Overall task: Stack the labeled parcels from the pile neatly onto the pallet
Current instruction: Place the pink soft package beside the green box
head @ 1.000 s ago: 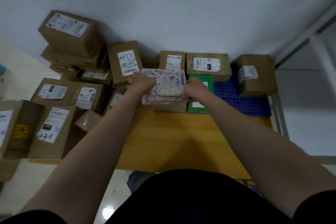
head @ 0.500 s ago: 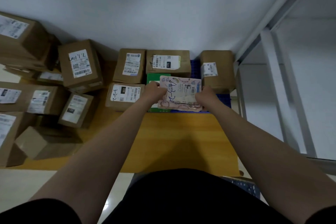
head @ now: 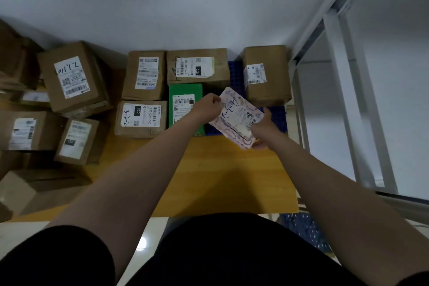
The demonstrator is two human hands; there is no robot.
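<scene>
At the left edge of the yellow board [head: 232, 181] lies the pile [head: 72, 81]. At least six brown boxes can be counted there, some cut off by the edge of the view. All are taped closed, so their contents do not show, and most have a white label facing up. To the right, along the far edge by the wall [head: 185, 7], stand five more closed boxes, four brown and one green. A brown box [head: 140, 119] and the green box [head: 185, 107] sit side by side in the near row. Three brown boxes [head: 197, 67] make up the far row. The blue pallet [head: 279, 116] shows in the gap before the right-hand one and along the near right corner. Whether the left boxes also rest on the pallet cannot be told. There is one pink parcel [head: 236, 116], flat and patterned, with its label and some handwritten figures facing up. It is over the near right corner of the pallet, between the green box and the right-hand brown box. Whether it touches the pallet cannot be told. It is turned askew to the rows, its long axis running from far left to near right, and one corner points toward the far gap. The left hand [head: 206, 105] pinches its far-left end. The right hand [head: 262, 130] grips its near-right end, fingers curled underneath. A pale metal frame [head: 336, 76] stands at the far right.
</scene>
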